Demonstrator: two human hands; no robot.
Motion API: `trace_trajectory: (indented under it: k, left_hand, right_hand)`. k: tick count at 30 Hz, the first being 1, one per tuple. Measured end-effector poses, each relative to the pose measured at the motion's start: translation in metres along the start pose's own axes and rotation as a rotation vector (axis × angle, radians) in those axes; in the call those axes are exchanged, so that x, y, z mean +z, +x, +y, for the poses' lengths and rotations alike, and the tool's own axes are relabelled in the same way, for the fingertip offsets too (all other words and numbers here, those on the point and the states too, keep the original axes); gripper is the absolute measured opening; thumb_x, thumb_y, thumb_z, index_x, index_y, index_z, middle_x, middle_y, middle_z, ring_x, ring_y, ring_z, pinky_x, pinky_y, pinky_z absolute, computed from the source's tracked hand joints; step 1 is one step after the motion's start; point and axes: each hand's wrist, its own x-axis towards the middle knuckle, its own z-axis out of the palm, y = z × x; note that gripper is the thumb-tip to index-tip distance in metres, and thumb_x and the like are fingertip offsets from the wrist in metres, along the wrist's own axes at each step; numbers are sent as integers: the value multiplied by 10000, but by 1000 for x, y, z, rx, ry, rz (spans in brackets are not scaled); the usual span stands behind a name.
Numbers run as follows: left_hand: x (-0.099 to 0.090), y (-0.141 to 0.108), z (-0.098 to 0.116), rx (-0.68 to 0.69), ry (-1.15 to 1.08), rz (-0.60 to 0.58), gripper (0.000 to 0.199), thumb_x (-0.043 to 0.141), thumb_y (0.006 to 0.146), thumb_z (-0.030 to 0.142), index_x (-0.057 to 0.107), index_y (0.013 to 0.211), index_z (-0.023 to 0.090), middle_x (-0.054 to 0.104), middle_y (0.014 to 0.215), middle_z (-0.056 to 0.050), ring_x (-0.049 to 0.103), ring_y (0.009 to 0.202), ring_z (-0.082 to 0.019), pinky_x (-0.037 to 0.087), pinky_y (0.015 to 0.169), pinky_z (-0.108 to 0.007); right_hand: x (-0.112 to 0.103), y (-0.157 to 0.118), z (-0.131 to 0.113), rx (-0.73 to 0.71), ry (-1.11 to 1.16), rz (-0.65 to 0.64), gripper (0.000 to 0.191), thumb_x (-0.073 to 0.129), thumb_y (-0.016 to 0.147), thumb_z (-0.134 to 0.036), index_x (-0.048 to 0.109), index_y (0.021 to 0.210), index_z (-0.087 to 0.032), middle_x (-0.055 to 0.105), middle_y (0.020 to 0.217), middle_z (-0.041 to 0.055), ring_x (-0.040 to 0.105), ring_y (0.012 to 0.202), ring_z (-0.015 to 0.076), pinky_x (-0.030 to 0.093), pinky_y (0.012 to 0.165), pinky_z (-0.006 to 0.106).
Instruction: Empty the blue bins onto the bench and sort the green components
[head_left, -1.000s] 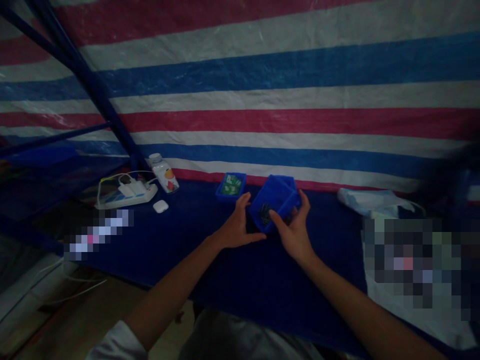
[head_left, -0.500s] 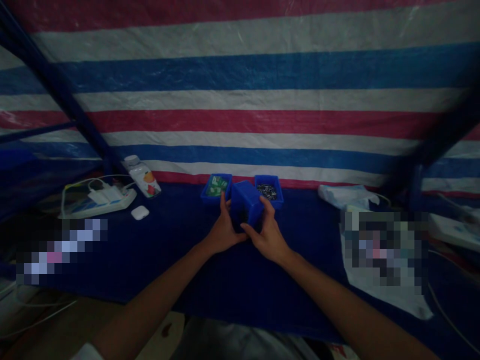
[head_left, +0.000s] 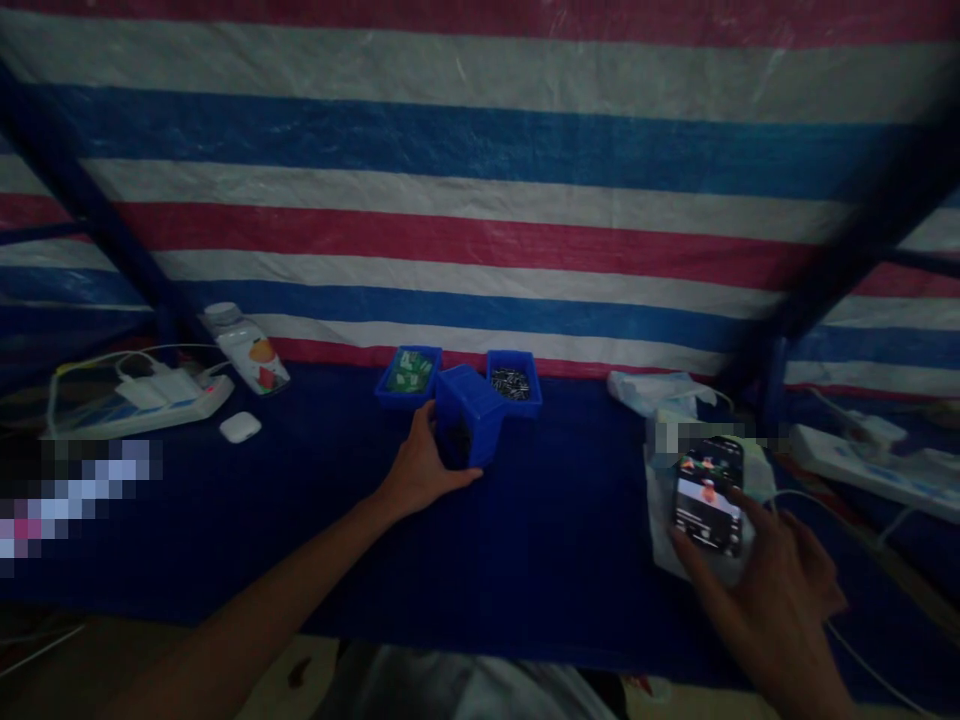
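A blue plastic bin (head_left: pixel 471 412) stands tipped on the blue table, its dark opening toward me. My left hand (head_left: pixel 429 468) grips its left and lower side. Behind it on the left is a blue bin of green-and-white pieces (head_left: pixel 409 371); on the right, another holds small dark metal parts (head_left: pixel 511 384). At the right, my right hand (head_left: pixel 765 570) is spread over a lit phone (head_left: pixel 709 495), thumb and a finger at its edges. The phone lies on a pale wrapper (head_left: pixel 660 520).
A white bottle (head_left: pixel 251 350), a white earphone case (head_left: pixel 241 427) and a power strip with chargers (head_left: pixel 161 400) are at the left. Another power strip (head_left: pixel 874 465) lies far right, with cables. A crumpled plastic bag (head_left: pixel 652 392) is at the back right, before the striped sheet (head_left: pixel 480 235).
My right hand has left the blue bin and moved right to the phone. My left hand still holds the bin. The view has shifted to the right.
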Motion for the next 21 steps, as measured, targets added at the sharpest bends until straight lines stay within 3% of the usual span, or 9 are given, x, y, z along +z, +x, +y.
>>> trace_trajectory:
  k: [5, 10, 13, 17, 19, 21]
  left_hand:
    - [0, 0, 1, -37, 7, 10, 1113, 832, 579, 426, 138, 1412, 177, 444, 1392, -219, 488, 1271, -356, 392, 1057, -562]
    - [-1, -1, 3, -43, 8, 1, 1125, 826, 582, 451, 115, 1407, 172, 422, 1405, -231, 475, 1282, -368, 394, 1058, -559]
    - [-2, -1, 5, -57, 21, -2, 1135, 827, 577, 455, 105, 1404, 169, 447, 1380, -232, 494, 1262, -377, 408, 1038, -570]
    - [-2, -2, 4, -76, 37, -13, 1145, 829, 579, 458, 89, 1406, 180, 473, 1357, -225, 507, 1248, -378, 412, 1028, -582]
    - [-2, -4, 3, -72, 40, -7, 1152, 830, 579, 454, 77, 1408, 188, 476, 1353, -226, 507, 1246, -384, 417, 1015, -594]
    - [-2, -6, 1, -63, 37, 5, 1151, 829, 584, 451, 68, 1408, 196, 480, 1350, -223, 506, 1246, -387, 428, 1001, -600]
  right_hand:
    - [7, -8, 38, 10, -43, -53, 795, 357, 787, -789, 397, 1345, -224, 458, 1342, 167, 344, 1312, 441, 278, 984, 697]
    - [15, 16, 45, 13, -25, -22, 749, 464, 771, -743, 468, 1289, -203, 409, 1361, 203, 360, 1286, 461, 308, 978, 693]
    - [7, 20, 22, -13, 35, 96, 708, 488, 800, -693, 480, 1287, -179, 369, 1382, 197, 346, 1299, 451, 291, 1007, 694]
    - [-3, 2, -34, -132, 255, 136, 504, 584, 867, -438, 461, 1300, -212, 424, 1335, 149, 388, 1307, 342, 335, 1062, 573]
    - [-1, -9, -60, -150, 419, 51, 593, 580, 882, -367, 325, 1397, -217, 537, 1216, 127, 474, 1239, 301, 384, 1034, 549]
    - [6, -12, -82, -196, 527, -172, 657, 550, 902, -346, 207, 1452, -236, 574, 1192, 114, 532, 1181, 274, 431, 1002, 528]
